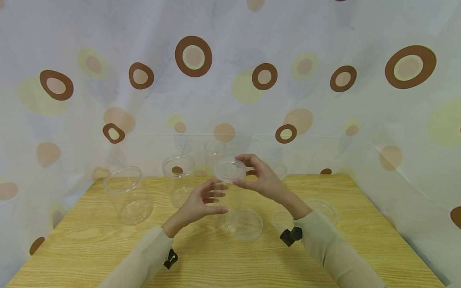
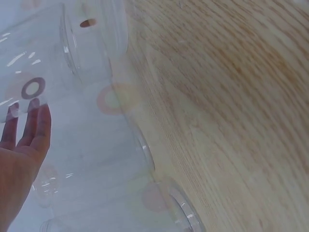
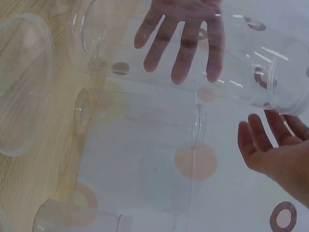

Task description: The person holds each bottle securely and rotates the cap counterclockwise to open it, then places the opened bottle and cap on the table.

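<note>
A tall clear plastic jar (image 1: 234,198) stands upright on the table between both hands. My left hand (image 1: 201,201) is around its lower side, thumb at the near face and fingers behind; those fingers show through the clear wall in the right wrist view. Over the jar's mouth sits a round, cloudy lid (image 1: 229,171). From the right, my right hand (image 1: 262,181) grips its edge, with the thumb in front and fingers at the back. In the right wrist view, the right fingers (image 3: 260,137) are by the jar's lidded end.
Further clear jars stand on the left, one wide jar (image 1: 127,196) in front and another jar (image 1: 179,180) behind it. A taller jar (image 1: 215,154) is at the back. Flat round lids lie in front: a near lid (image 1: 247,226), a smaller lid (image 1: 282,220) and a right-hand lid (image 1: 325,210).
</note>
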A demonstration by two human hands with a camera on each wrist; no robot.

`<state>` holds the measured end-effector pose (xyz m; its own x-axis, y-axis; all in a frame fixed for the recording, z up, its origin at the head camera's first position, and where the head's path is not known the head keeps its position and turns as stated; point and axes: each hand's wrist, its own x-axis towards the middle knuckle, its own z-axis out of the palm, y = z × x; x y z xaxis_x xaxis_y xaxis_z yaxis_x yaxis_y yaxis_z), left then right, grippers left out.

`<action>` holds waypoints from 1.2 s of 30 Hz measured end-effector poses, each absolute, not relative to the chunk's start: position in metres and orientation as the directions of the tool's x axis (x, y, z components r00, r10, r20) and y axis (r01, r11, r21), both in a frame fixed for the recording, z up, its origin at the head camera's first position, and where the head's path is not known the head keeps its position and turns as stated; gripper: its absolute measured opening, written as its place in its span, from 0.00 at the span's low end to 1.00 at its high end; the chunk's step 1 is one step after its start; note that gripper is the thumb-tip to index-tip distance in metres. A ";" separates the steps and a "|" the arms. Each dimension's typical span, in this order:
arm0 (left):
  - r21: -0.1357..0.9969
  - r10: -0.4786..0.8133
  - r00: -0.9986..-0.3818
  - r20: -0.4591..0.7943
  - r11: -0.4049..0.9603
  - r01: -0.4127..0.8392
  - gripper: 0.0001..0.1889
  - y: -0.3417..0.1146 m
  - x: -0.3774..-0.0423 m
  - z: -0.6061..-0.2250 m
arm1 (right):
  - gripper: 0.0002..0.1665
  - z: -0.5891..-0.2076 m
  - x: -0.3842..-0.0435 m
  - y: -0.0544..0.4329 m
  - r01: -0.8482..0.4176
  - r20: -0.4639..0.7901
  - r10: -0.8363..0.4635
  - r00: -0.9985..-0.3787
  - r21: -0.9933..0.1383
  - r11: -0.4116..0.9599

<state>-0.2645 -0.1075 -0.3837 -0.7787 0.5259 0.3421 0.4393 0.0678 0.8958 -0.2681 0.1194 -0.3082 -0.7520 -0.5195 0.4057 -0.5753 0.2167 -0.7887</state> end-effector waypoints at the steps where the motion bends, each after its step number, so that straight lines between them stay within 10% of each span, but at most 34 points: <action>1: 0.897 0.530 -0.775 0.343 0.062 0.438 0.37 -0.107 -0.265 -0.384 | 0.36 -0.307 -0.270 0.122 -0.553 0.381 -0.555 -0.740 -0.814 0.179; 10: 0.900 0.555 -0.759 0.341 0.040 0.434 0.38 -0.108 -0.265 -0.384 | 0.39 -0.304 -0.281 0.132 -0.406 0.275 -0.728 -0.628 -0.914 0.005; 27: 0.902 0.472 -0.810 0.348 0.068 0.427 0.37 -0.105 -0.252 -0.367 | 0.38 -0.315 -0.255 0.107 -0.555 0.465 -0.349 -0.813 -0.800 0.227; 36: 0.901 0.513 -0.780 0.358 0.030 0.434 0.37 -0.106 -0.263 -0.381 | 0.36 -0.312 -0.265 0.114 -0.533 0.422 -0.495 -0.760 -0.840 0.102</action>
<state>-0.2625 -0.1062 -0.3807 -0.7802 0.5126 0.3585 0.4335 0.0300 0.9006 -0.2648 0.1143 -0.3115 -0.7596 -0.4951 0.4218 -0.5331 0.1023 -0.8399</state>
